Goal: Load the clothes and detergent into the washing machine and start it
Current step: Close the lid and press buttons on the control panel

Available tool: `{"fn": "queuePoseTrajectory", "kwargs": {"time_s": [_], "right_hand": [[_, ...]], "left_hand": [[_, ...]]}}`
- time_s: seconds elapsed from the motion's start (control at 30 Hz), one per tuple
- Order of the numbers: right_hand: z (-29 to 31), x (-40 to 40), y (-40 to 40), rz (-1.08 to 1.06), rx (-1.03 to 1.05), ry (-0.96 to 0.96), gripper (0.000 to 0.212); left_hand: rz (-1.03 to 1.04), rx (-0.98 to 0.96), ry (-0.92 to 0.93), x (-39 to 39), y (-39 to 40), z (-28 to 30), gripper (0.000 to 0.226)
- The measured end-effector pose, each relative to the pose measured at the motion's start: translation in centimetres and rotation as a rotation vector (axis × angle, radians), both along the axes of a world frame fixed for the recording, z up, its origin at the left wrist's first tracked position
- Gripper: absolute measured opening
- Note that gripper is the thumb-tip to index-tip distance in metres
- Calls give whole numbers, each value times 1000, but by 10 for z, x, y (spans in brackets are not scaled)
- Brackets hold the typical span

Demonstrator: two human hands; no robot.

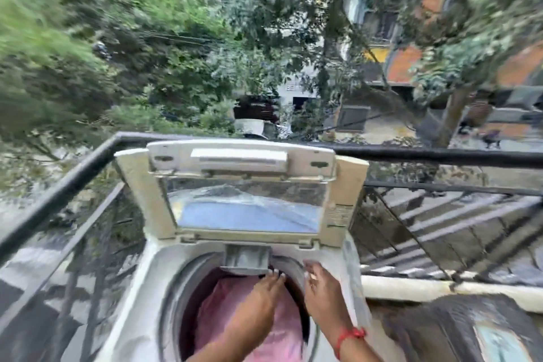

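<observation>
1. Head view — a top-loading washing machine stands on a balcony against a black railing, its lid tipped up and back.

2. Head view, the step in hand: both hands reach to the far rim of the drum, at a small grey detergent drawer that juts out under the lid hinge. The left hand has its fingertips touching the drawer's lower front edge, fingers held together and flat, gripping nothing. The right hand rests loosely spread on the rim just beside the drawer, also holding nothing; a red thread is tied at its wrist.

3. To do this well, I judge, steady the drawer from below with the left hand while the right does the filling, and see that it sits level so nothing spills onto the laundry.

4. Containers: the drum already holds pink clothes, piled up toward the opening. The drawer's contents cannot be told — the frame is blurred. No detergent pack is visible.

5. A dark bundle lies at lower right, beside the machine; what it is I cannot tell.
</observation>
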State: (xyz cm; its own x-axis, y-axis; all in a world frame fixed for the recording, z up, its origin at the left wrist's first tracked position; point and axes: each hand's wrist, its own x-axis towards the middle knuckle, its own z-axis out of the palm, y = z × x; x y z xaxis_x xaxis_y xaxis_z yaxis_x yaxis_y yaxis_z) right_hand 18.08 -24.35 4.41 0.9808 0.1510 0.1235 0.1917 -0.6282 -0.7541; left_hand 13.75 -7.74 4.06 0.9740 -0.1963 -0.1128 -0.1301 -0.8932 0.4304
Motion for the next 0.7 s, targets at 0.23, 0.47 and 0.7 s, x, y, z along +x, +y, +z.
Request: {"fn": "queuePoseTrajectory", "kwargs": {"time_s": [0.23, 0.47, 0.7], "right_hand": [[-10, -8, 99, 411, -538, -45, 53], [-35, -1, 137, 487, -854, 259, 61], [-44, -10, 156, 432, -965, 292, 60]], "left_hand": [[93, 230, 105, -12, 70, -20, 71], [52, 290, 168, 0, 108, -36, 71], [27, 238, 161, -3, 109, -57, 72]]}}
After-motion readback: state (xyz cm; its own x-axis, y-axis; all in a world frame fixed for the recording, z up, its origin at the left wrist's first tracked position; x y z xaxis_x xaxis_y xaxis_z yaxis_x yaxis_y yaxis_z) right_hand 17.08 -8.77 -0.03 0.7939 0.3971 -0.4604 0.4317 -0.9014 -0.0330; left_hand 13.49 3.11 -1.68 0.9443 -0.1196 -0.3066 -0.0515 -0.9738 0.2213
